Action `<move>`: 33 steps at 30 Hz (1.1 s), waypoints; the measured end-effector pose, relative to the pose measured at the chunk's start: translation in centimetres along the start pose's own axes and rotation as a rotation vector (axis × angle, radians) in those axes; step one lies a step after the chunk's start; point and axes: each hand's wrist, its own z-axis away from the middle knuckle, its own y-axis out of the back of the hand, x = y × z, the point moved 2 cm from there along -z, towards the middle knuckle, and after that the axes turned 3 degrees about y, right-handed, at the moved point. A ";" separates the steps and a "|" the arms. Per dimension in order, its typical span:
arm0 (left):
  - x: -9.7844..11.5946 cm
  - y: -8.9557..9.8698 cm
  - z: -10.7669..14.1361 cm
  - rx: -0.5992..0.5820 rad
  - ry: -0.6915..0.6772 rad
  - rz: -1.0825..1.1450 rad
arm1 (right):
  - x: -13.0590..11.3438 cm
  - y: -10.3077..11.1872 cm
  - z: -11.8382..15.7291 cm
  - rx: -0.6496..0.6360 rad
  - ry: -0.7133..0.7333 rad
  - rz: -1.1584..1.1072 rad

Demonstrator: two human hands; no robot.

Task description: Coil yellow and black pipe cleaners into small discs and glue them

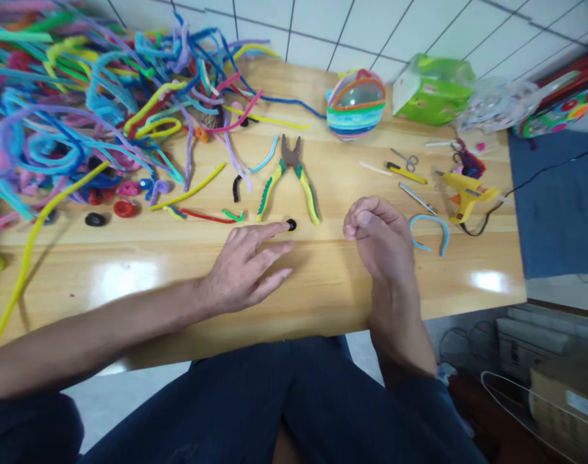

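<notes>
My left hand (250,264) reaches over the wooden table with its fingers stretched out and apart. Its index fingertip touches or lies right beside a small round black piece (291,225), perhaps a coil of pipe cleaner. Just beyond, pliers (291,161) with green and yellow handles lie with jaws spread. My right hand (378,225) is closed above the table, fingertips pressed to the thumb; whatever it may hold is hidden. Right of that hand lies a curved light-blue pipe cleaner (432,219).
Colourful pipe cleaners (95,109) crowd the left. A striped ball-like basket (356,106) and a green tissue pack (432,90) stand at the back. A yellow glue gun (468,193), a yellow cutter (407,173) and small scissors (406,159) lie right. A dark cable (555,174) crosses the right edge.
</notes>
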 end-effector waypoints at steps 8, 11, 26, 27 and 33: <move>3.7 0.3 -8.0 -0.275 0.260 0.586 | -5.2 -1.7 3.5 -0.524 0.002 0.105; 2.4 2.6 -12.8 -0.138 0.262 0.709 | -6.4 1.3 4.1 -0.471 0.063 0.019; 0.8 2.4 -1.8 -0.103 0.283 -0.097 | -2.8 5.3 5.3 0.178 0.121 0.459; 0.6 1.1 -1.3 -0.151 0.214 -0.171 | -2.7 3.6 4.5 0.107 0.124 0.514; -0.2 -1.7 -0.3 -0.222 0.096 -0.323 | 1.1 -2.1 -0.4 -0.213 0.447 0.930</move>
